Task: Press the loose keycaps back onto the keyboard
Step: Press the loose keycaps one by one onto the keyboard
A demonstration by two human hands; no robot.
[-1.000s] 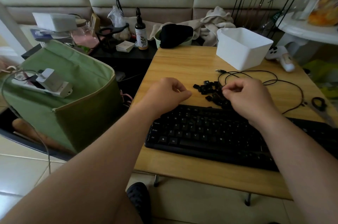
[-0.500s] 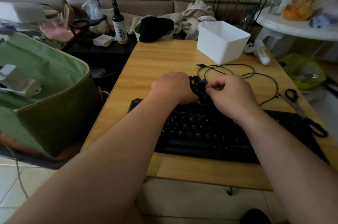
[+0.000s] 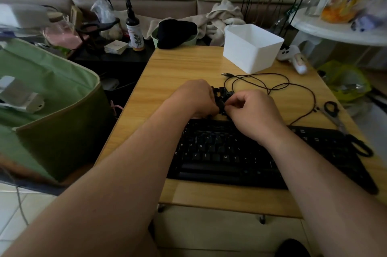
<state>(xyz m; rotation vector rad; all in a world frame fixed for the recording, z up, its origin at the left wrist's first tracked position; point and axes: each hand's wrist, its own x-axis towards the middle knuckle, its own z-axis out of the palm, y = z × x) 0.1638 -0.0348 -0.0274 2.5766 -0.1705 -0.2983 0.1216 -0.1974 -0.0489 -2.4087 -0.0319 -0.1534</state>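
Head view shows the keyboard [image 3: 230, 152] low in the middle of the frame, with the pile of keycaps [image 3: 221, 95] just above it at center. Both my hands have closed in on that pile: my left hand [image 3: 194, 97] is curled beside it, grip hidden; my right hand [image 3: 251, 108] now pinches one keycap, probably ready for seating.

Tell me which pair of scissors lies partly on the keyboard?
The black-handled scissors at the table's right edge; its nearer loop rests on the keyboard. The other scissors sit off the table, back left.
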